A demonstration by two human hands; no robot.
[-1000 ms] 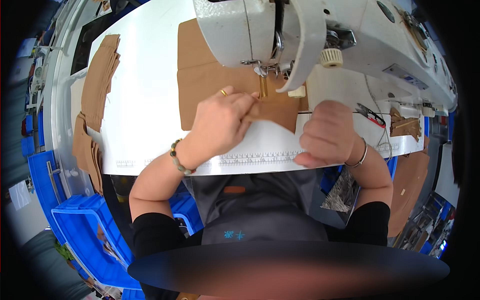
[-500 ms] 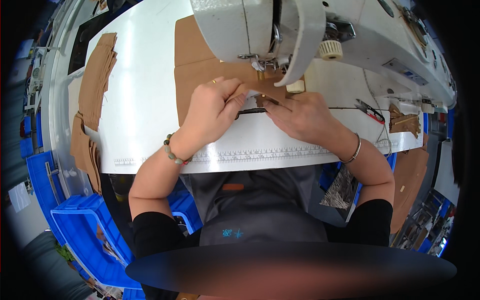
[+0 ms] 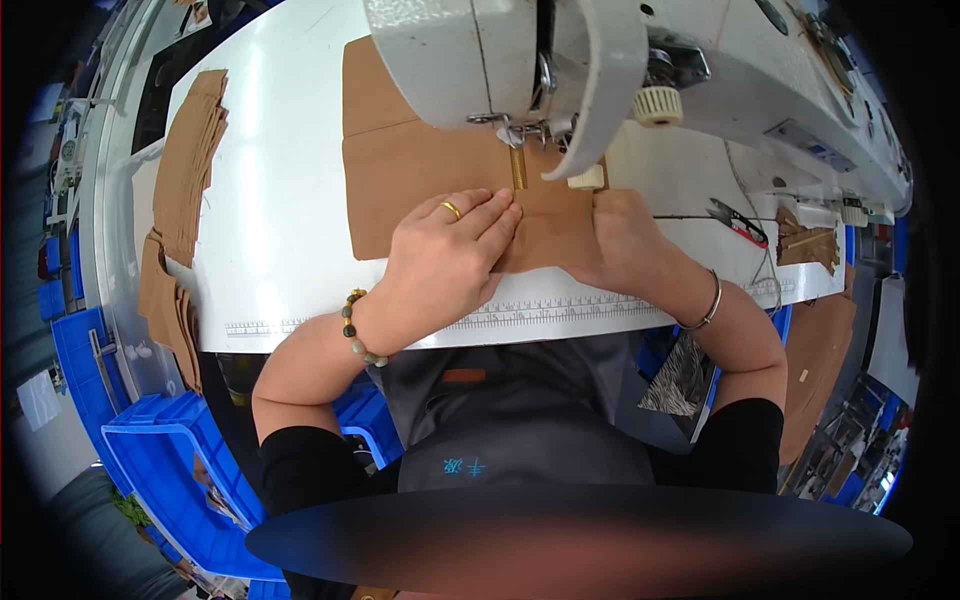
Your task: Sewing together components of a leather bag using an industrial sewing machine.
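While the left hand [image 3: 445, 245] rests straightened fingers on the brown fabric [image 3: 555, 230], the right hand [image 3: 632, 240] grips its right edge; the fabric extends beneath the sewing machine [image 3: 440, 60]. Snips [image 3: 738, 223] lie farther right.

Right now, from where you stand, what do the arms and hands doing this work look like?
They are a person's, with black sleeves ending around the elbows and bare forearms. The left hand is gloveless, with a gold-coloured ring and a bracelet of green, dark and gold-coloured beads at its wrist. The right hand, also gloveless, has a slim silver-coloured bangle at its wrist.
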